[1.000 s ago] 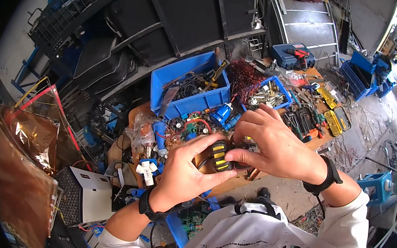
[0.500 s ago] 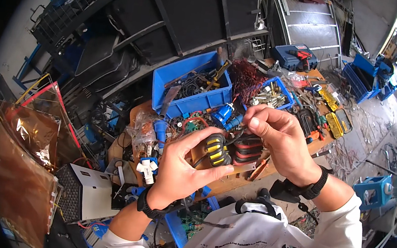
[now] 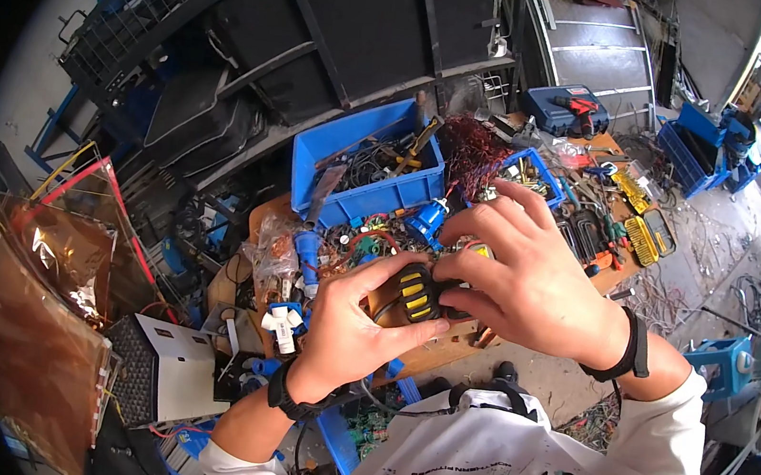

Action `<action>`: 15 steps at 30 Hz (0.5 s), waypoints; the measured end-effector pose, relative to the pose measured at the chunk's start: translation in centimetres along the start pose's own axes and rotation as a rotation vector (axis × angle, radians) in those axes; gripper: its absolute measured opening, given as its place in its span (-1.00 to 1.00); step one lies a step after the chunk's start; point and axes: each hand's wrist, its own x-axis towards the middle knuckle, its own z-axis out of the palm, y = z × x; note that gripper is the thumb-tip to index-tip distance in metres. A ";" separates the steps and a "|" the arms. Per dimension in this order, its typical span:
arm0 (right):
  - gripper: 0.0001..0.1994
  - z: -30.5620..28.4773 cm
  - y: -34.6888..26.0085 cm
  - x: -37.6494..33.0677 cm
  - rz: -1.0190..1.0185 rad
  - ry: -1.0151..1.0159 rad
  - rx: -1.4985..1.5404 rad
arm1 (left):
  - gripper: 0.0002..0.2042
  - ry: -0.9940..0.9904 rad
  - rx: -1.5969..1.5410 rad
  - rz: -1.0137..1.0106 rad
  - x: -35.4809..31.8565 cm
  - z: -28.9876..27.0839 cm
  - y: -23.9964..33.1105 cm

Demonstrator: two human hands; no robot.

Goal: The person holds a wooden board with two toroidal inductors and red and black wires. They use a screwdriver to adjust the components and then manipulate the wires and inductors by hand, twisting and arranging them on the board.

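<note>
My left hand [image 3: 345, 324] cups a coil [image 3: 415, 292] of thick black windings, with yellow showing between the turns. Its thumb lies along the coil's lower edge and its fingers along the upper left. My right hand [image 3: 538, 282] closes over the coil's right side, fingers curled and pressed against it. That hand hides most of the right part, where red and black turns showed before. The coil is held above the wooden bench [image 3: 443, 350].
Beyond my hands stands a blue bin [image 3: 375, 206] of cables. Right of it lie a red wire tangle [image 3: 477, 149], a small blue tray [image 3: 555, 188] and a blue case [image 3: 550, 116] with a red drill [image 3: 583, 115]. A white pipe fitting [image 3: 282, 326] sits left of my left hand.
My right hand has moved from pinching above the coils to folding over their right side, covering the red and black windings. My left hand has hardly moved.
</note>
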 end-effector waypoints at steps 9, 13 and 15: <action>-0.87 1.3 -0.4 -0.1 -0.109 0.004 -0.284 | -0.46 -0.012 0.021 0.018 0.3 0.2 0.1; -0.87 1.3 -0.6 0.0 -0.103 -0.026 -0.319 | -0.46 -0.026 0.012 -0.017 0.1 0.1 0.0; -0.82 1.3 -0.4 -0.5 -0.070 0.021 -0.264 | -0.46 -0.027 0.012 -0.017 0.0 -0.1 -0.1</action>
